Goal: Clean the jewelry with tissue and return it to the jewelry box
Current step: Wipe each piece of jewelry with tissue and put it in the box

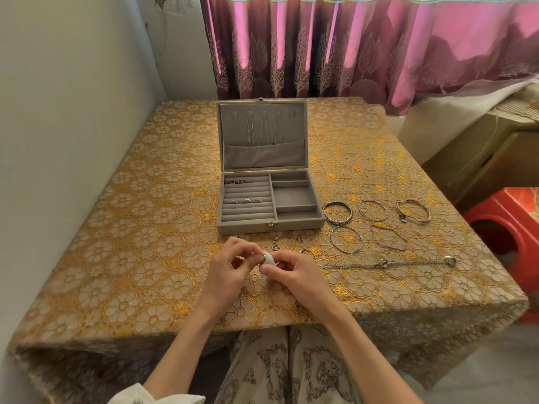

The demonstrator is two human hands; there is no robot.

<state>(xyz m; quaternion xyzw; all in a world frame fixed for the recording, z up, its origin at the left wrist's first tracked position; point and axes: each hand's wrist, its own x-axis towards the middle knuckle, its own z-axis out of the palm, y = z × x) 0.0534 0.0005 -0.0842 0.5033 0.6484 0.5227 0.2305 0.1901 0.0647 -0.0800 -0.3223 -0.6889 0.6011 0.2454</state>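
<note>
A purple curtain [335,48] hangs behind the counter [131,228], which is spread with a gold flowered cloth and pushed against a pale wall on the left. A red stool [507,225] stands off to the right.

In the middle of the counter sits a grey box [269,196], its lid propped upright with thin chains [264,129] hanging inside it. The left half of the tray has padded rows with a few rings [243,191] tucked in; the right half is split into compartments.

Just right of the box lie five bangles [379,223] in two rows, apart from one another. Nearer the front edge a long chain [390,263] stretches sideways with a heart pendant at its right end. A few small pieces lie just in front of the box; I cannot tell what they are.

The person sits at the near edge, both forearms reaching in. The left hand [230,266] and right hand [294,272] meet just above the cloth, in front of the box. The left fingers pinch a small ring [264,256], and the right fingers pinch a wad of white tissue [269,261] pressed against it. Both sets of fingers are curled tight round what they hold.
</note>
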